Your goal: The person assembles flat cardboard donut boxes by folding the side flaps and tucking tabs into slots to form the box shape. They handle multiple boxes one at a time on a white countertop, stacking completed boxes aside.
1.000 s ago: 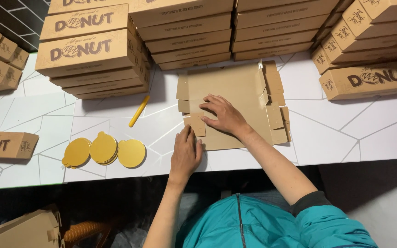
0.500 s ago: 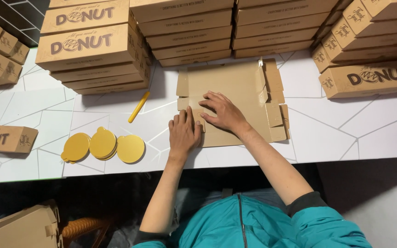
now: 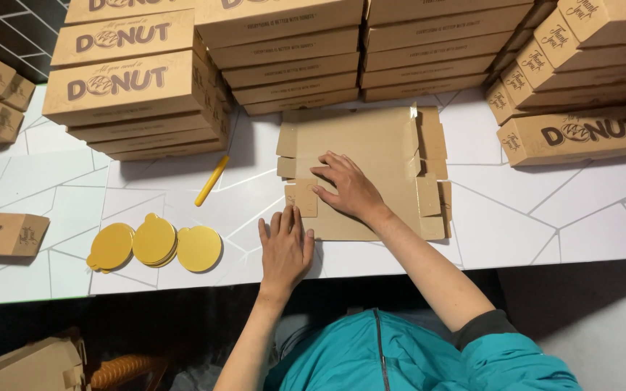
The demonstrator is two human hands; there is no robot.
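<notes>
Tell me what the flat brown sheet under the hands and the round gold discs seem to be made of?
The flat box blank looks like matte brown cardboard: creased fold lines, cut flaps. The gold discs seem thin coated card, shiny gold faces with small tabs; foil or plastic can't be ruled out.

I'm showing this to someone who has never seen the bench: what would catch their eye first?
Probably the stacks of brown printed boxes lining the far side of the white table. Next, the flat cardboard blank at the middle, with the right hand pressing on it and the left hand flat at its near left corner. Shiny gold discs lie to the left.
</notes>
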